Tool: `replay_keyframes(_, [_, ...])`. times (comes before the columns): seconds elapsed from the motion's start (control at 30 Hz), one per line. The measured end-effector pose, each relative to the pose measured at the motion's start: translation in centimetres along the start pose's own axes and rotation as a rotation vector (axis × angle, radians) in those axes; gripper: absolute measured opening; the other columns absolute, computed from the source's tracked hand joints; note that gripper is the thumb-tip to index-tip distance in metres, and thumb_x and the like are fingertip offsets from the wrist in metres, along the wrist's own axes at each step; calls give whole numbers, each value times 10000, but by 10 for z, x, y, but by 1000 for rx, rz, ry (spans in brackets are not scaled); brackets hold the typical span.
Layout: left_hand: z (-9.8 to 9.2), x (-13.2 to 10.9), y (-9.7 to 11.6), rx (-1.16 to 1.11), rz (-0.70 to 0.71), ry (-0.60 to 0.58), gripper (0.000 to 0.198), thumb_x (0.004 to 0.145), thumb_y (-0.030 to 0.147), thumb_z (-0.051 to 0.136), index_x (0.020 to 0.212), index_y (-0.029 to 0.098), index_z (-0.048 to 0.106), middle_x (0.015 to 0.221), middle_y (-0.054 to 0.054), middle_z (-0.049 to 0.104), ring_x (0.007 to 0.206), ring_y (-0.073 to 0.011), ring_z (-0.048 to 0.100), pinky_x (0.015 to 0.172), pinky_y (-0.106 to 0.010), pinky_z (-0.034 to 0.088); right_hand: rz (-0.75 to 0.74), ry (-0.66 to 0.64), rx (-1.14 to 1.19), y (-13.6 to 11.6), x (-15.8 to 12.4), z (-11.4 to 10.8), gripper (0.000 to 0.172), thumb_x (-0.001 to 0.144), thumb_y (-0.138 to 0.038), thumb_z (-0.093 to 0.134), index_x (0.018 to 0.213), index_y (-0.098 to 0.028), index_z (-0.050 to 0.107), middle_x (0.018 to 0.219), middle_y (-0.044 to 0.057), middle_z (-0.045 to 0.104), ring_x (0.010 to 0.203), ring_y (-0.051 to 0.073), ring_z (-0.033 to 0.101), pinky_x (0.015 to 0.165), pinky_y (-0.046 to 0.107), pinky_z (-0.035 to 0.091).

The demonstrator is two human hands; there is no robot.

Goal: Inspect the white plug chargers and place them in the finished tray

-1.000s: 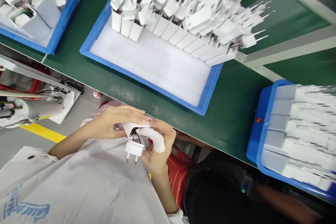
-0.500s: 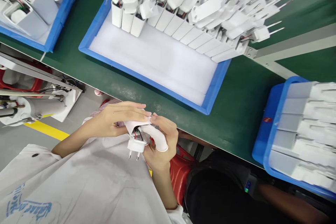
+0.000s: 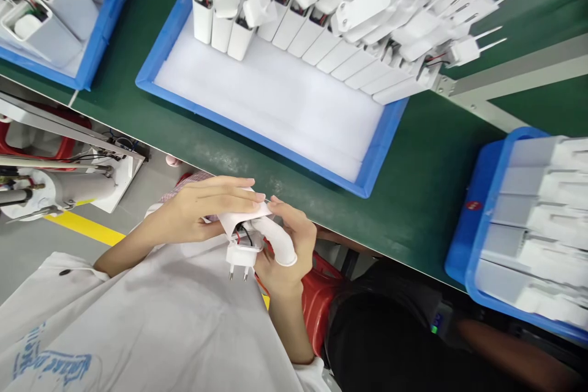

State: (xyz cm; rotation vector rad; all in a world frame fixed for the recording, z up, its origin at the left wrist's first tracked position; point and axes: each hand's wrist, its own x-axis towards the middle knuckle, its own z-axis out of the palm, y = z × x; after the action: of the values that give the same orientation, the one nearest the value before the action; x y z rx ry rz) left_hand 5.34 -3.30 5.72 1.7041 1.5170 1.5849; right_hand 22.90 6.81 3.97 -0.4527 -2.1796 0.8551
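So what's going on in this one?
A person holds a white charger housing in both bare hands near the table edge: the left hand lies over it, and the right hand, one finger in a white finger cot, supports the other side. Its two-pin plug head hangs off the open end on red and black wires. In front, a blue tray holds a cluster of similar chargers, many with plug heads loose.

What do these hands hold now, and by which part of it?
A white adapter casing, held around its outside by the left hand; exactly where the right hand holds cannot be told.
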Motion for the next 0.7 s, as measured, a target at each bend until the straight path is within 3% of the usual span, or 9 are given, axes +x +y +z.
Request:
replay_keyframes(0.1, [-1,2,1,-64,-2,7,471,885,110,684,1334,223,598,1233,-106,726,1256,-245,622,1015,-402,573,60,51,-23,-5,-2,0,501,866,-247,677,1348,-231,541,1153,97,635,1028,260,663,807,415,599])
replay_keyframes(0.2, [-1,3,1,-61,8,13,507,881,121,691,1357,258,581,1248,-91,721,1244,-249,631,1009,-410,576,30,71,-76,-9,2,-2,436,859,-215,690,1281,-242,587,1110,84,640,1030,266,662,812,423,597])
replay_keyframes(0.3, [0,2,-1,-7,10,21,514,865,78,685,1342,243,593,1240,-93,724,1252,-256,625,1014,-420,575,-53,28,-128,-10,9,-3,386,854,-147,673,1226,-226,607,1060,79,641,1012,251,664,799,387,593])
replay_keyframes(0.47, [-2,2,0,34,-36,0,455,876,69,655,1300,232,616,1195,-95,743,1240,-260,635,993,-438,584,-86,-32,-200,-8,18,-3,345,872,-102,598,1188,-238,584,952,48,604,805,174,635,623,282,550])
replay_keyframes(0.6, [-3,4,1,12,-20,14,426,881,113,678,1285,235,625,1187,-96,746,1221,-258,649,993,-422,584,-32,3,-208,-10,16,-4,282,874,-119,605,1135,-223,580,943,35,608,763,159,626,601,261,524])
replay_keyframes(0.7, [-4,2,0,85,-23,10,438,862,54,656,1271,210,631,1195,-102,742,1234,-262,639,1007,-420,576,63,-58,-182,-8,12,-4,270,858,-120,604,1105,-219,562,894,9,600,677,135,587,576,244,497])
